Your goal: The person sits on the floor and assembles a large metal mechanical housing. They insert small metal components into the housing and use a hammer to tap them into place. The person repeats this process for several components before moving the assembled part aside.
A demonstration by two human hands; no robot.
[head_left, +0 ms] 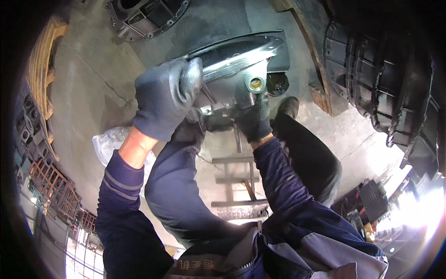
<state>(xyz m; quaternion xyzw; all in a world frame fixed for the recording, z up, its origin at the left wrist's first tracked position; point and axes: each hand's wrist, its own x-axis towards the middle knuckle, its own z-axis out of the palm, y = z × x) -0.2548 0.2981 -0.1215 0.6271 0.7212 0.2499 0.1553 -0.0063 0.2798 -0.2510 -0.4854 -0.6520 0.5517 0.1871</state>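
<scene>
Between my two gloved hands is a metal housing (227, 88) with a bright machined flange, tilted with its far right side raised. A boss with a brass-coloured bore (255, 83) stands out on its near side. My left hand (162, 95), in a dark grey glove, is closed over the left end of the flange, thumb on top. Lower down, my right hand (254, 121) grips the housing's near side below the boss; its fingers are partly hidden behind the part. A dark flat sheet (282, 53) lies on the floor behind the housing.
Another dark flanged housing (148, 21) lies on the floor at the far left. Large black castings (385, 83) stand at right beside a wooden pallet (327, 100). Stacked wood (42, 65) is at left. A clear plastic bag (109, 142) and a metal frame (237, 203) are near my legs.
</scene>
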